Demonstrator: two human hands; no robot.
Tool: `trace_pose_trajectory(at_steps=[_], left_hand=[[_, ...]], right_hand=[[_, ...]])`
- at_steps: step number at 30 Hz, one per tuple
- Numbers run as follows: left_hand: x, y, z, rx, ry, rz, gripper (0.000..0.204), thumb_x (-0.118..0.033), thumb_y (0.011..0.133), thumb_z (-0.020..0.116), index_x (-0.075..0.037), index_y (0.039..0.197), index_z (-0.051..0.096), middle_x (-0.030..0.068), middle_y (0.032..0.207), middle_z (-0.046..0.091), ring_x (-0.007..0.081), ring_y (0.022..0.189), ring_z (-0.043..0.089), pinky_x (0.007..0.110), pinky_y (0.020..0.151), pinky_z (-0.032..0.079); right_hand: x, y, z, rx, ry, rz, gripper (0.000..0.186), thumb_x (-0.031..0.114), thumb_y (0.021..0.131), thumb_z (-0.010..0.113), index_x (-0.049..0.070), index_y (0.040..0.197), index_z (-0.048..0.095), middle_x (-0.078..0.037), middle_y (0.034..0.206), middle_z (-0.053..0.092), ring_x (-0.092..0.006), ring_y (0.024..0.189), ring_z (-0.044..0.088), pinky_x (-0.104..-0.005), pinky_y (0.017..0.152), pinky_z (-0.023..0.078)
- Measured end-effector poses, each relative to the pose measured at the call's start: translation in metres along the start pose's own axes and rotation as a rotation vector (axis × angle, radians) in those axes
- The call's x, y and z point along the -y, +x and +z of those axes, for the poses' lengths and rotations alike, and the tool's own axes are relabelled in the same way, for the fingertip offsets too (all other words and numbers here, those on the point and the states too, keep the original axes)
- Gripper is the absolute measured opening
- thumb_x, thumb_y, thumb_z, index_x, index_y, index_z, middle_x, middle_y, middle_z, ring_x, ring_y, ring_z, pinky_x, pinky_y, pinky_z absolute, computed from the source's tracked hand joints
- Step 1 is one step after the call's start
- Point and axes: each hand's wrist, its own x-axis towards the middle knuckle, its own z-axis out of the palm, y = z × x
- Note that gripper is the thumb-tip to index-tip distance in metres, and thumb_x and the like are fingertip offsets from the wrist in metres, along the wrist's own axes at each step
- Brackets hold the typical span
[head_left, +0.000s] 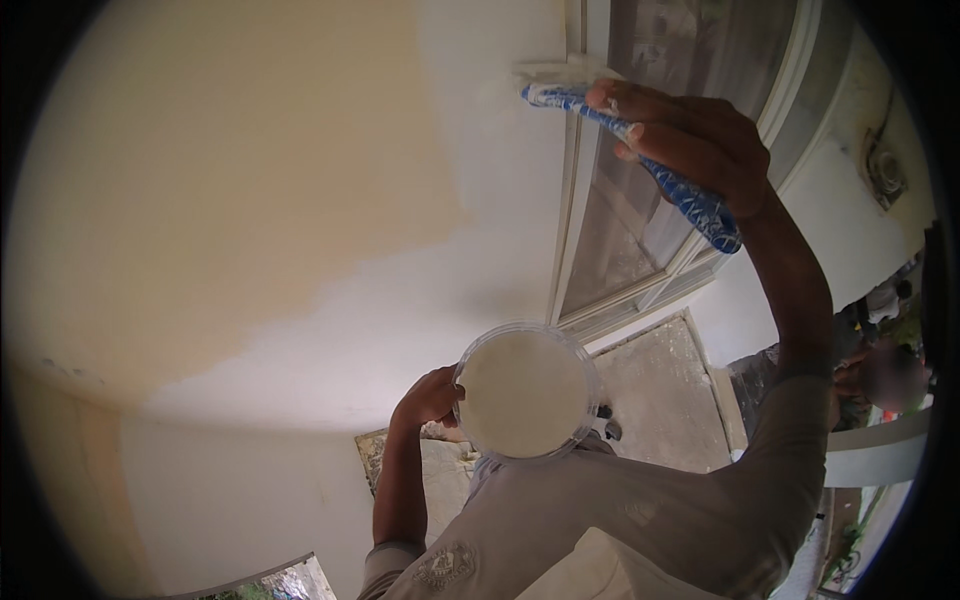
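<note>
In my raised right hand (700, 140) is a paintbrush (690, 200) with a blue, paint-spattered handle, my fingers wrapped round it. Its bristle end reaches the wall strip beside the window frame (572, 200); the bristles are blurred. Lower down, my left hand (428, 397) grips the rim of a round, clear plastic tub (527, 392) filled with off-white paint. The wall (250, 180) is tan over much of its face, with a white painted band (490, 200) along the window side and below.
A glass window (640, 220) stands right of the wall. A pale ledge or floor slab (665, 390) lies beneath it. At the far right another person (880, 380) is partly visible, near a round fixture (885, 170) on the wall.
</note>
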Motion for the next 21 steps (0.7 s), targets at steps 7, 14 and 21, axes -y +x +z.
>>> trace_pose_trajectory(at_steps=[7,14,21], left_hand=[[-0.007,-0.011,0.000,0.006,0.073,0.023,0.043,-0.006,0.093,0.056,0.005,0.133,0.070,0.0173,0.090,0.079,0.0233,0.059,0.076,0.039,0.059,0.063],[0.000,-0.008,-0.002,0.014,0.043,0.056,0.037,-0.009,0.094,0.058,0.005,0.126,0.070,0.0153,0.081,0.078,0.0211,0.057,0.076,0.031,0.046,0.054],[0.003,-0.004,-0.002,0.023,0.092,0.063,0.035,-0.009,0.094,0.058,0.005,0.124,0.070,0.0161,0.081,0.078,0.0213,0.056,0.076,0.032,0.047,0.055]], right_hand=[[-0.035,0.092,-0.059,-0.059,-0.422,0.048,0.016,0.010,0.103,0.082,0.000,0.114,0.074,-0.018,0.115,0.082,-0.0287,0.101,0.084,-0.0391,0.086,0.069],[-0.020,0.042,-0.010,-0.037,-0.352,-0.201,0.020,0.016,0.099,0.081,0.009,0.114,0.070,-0.018,0.128,0.080,-0.0340,0.115,0.082,-0.0369,0.085,0.074],[0.023,0.017,-0.013,0.182,-0.038,-0.059,0.013,0.011,0.102,0.076,0.007,0.111,0.067,-0.025,0.126,0.080,-0.0380,0.112,0.083,-0.0419,0.080,0.074]])
